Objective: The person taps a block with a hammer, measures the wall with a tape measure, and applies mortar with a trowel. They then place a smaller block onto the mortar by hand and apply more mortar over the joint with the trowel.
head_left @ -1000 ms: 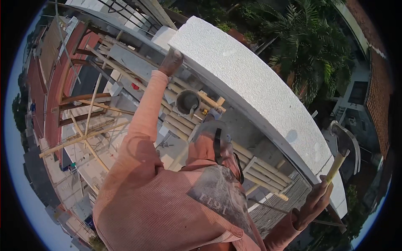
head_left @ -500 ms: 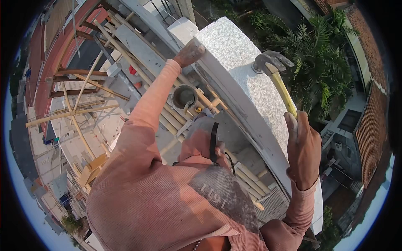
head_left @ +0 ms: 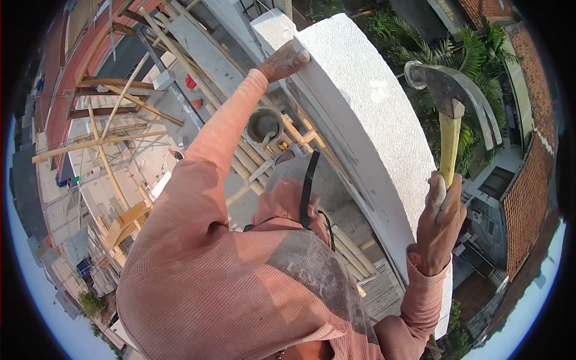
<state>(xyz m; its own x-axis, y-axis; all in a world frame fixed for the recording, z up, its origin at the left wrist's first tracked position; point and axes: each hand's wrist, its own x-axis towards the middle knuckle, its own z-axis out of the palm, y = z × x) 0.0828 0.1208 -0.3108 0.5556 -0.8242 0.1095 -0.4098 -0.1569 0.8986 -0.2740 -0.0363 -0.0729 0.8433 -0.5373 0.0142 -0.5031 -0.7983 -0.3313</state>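
My right hand grips the yellow handle of a claw hammer, whose head is raised to the right of a long white block. A smooth, bright patch marks the block's rough top face. My left hand rests against the near upper corner of that block, fingers stretched along its edge, thumb toward the top face. A smaller white block sits just beyond my left hand.
Below my left arm, a bucket of grey mix stands beside bamboo poles. A grey plank lies farther left. Palm fronds and a tiled roof are far below on the right.
The hammer head has lifted off the block's top face and swung up and to the right. My left hand stays at the block's corner while the view shifts slightly.
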